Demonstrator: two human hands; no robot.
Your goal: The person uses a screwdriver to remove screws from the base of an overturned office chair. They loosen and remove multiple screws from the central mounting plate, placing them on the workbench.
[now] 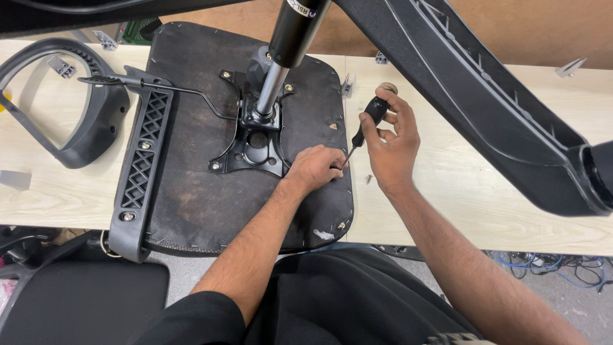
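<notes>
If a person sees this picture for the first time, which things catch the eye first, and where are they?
In the middle, an upturned chair seat lies on the pale wooden table, with a metal plate and a shiny post rising from it. At the seat's right edge, the right hand holds a black-handled screwdriver, its tip down by the left hand, which rests on the seat. A big black chair base arm crosses the upper right.

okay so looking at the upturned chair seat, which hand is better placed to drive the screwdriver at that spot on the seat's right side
Right, probably. The right hand already grips the screwdriver by its black handle, tip angled down toward the seat underside. The left hand rests on the seat at the tip, fingers curled there, better placed to steady.
</notes>
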